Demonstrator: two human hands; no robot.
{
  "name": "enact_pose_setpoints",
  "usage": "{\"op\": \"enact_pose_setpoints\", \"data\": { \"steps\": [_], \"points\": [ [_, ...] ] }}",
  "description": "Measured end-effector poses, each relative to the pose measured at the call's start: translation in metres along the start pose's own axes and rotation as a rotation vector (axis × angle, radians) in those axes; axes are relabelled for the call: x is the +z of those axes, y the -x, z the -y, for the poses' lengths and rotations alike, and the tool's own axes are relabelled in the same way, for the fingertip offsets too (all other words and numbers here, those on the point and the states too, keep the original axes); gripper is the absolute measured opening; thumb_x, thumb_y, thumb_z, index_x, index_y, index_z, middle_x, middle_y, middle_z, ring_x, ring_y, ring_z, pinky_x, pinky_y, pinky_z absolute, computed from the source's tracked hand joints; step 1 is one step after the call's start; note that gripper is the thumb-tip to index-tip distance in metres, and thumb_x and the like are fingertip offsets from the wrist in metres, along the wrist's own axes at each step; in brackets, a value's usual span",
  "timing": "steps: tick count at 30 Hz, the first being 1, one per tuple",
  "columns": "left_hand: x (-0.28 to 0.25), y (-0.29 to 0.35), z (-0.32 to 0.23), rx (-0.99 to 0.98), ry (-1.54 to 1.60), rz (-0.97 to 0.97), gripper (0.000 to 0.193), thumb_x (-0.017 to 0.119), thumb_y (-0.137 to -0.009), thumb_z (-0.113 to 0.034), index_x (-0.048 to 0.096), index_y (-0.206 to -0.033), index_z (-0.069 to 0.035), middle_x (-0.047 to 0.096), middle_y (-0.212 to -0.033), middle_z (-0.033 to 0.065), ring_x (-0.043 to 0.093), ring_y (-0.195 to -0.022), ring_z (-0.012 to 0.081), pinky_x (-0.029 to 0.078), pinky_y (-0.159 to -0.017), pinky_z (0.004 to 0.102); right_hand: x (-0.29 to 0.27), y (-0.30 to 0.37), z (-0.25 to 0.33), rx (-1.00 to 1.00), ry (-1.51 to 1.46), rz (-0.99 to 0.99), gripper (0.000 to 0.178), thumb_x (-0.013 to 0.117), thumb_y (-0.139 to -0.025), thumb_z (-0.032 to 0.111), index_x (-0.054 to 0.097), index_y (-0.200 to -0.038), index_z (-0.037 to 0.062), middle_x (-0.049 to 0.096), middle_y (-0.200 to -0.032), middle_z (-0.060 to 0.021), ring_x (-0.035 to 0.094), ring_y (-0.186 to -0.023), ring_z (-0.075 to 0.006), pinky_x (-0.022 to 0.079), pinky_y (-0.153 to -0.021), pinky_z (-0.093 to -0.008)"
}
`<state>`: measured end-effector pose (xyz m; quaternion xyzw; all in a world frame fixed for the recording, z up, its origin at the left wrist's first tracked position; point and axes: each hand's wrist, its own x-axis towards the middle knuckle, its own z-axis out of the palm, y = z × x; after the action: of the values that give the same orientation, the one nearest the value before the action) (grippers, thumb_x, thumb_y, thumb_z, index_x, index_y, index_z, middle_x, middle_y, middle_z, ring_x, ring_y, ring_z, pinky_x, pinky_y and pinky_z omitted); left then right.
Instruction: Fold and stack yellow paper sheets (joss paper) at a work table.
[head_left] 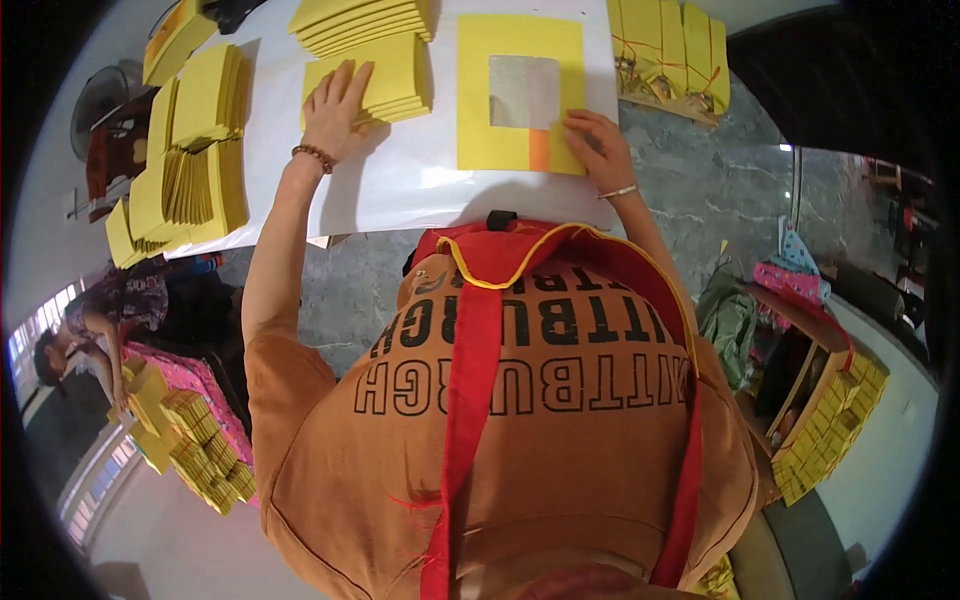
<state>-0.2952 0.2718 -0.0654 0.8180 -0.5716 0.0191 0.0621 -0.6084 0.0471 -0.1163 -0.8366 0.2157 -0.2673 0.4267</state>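
My left hand (335,112) lies with fingers spread on a stack of folded yellow paper (395,75). A beaded bracelet is round that wrist. Right of the stack, a yellow sheet (480,140) is laid flat on the white-covered table (270,130). A silver-grey rectangle (525,90) sits in its middle, and an orange strip (539,150) runs from below that to the near edge. At the sheet's right edge is my right hand (600,150), its thumb and fingers apart, touching or nearly touching the paper. A thin bangle is on this wrist.
More yellow folded stacks (205,95) stand along the table's left side, with another (360,20) at the back. Tied yellow bundles (670,45) lie beyond the right edge. At the far left a person (95,335) handles yellow stacks. Other bundles (835,430) are at the lower right.
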Motion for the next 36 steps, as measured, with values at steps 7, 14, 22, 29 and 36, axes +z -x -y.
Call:
{"op": "enact_pose_setpoints", "data": {
  "steps": [7,14,22,29,36],
  "points": [
    [-0.009,-0.001,-0.082,0.235,0.472,-0.186,0.050,0.061,-0.071,-0.011,0.050,-0.119,-0.007,0.051,-0.117,0.0176,0.047,-0.104,0.0337,0.037,-0.089,0.0423,0.002,-0.003,-0.005,0.124,-0.170,-0.007,0.020,0.060,-0.080,0.017,0.065,-0.093,0.0042,0.062,-0.103,-0.0079,0.056,-0.097,-0.0209,0.044,-0.082,-0.0295],
    [0.010,-0.005,-0.142,0.456,0.356,-0.056,0.037,0.065,-0.075,-0.021,0.057,-0.108,-0.006,0.055,-0.104,0.0114,0.050,-0.094,0.0280,0.041,-0.081,0.0367,0.000,-0.002,-0.007,0.111,-0.180,-0.004,0.021,0.059,-0.081,0.018,0.065,-0.094,0.0020,0.061,-0.104,-0.0085,0.057,-0.095,-0.0201,0.044,-0.082,-0.0281],
    [0.001,-0.016,-0.137,0.448,0.553,0.016,0.018,0.064,-0.075,-0.017,0.062,-0.089,-0.006,0.059,-0.088,0.0082,0.053,-0.083,0.0252,0.045,-0.071,0.0331,0.001,0.001,-0.009,0.168,-0.264,-0.005,0.023,0.059,-0.082,0.018,0.064,-0.096,0.0015,0.061,-0.106,-0.0082,0.056,-0.096,-0.0182,0.044,-0.083,-0.0273],
    [0.007,-0.017,-0.138,0.352,0.616,0.018,0.012,0.060,-0.079,-0.014,0.061,-0.083,-0.003,0.058,-0.077,0.0098,0.055,-0.073,0.0272,0.045,-0.064,0.0343,0.002,-0.001,-0.009,0.175,-0.270,-0.011,0.022,0.059,-0.082,0.019,0.064,-0.096,0.0021,0.061,-0.104,-0.0084,0.057,-0.095,-0.0170,0.044,-0.082,-0.0265],
    [0.005,-0.020,-0.140,0.266,0.610,0.061,0.014,0.056,-0.081,-0.015,0.060,-0.082,-0.002,0.057,-0.076,0.0106,0.055,-0.073,0.0279,0.044,-0.063,0.0345,0.003,-0.001,-0.010,0.180,-0.317,-0.034,0.022,0.058,-0.083,0.019,0.065,-0.097,0.0025,0.062,-0.103,-0.0084,0.057,-0.094,-0.0171,0.044,-0.082,-0.0263]
  ]
}}
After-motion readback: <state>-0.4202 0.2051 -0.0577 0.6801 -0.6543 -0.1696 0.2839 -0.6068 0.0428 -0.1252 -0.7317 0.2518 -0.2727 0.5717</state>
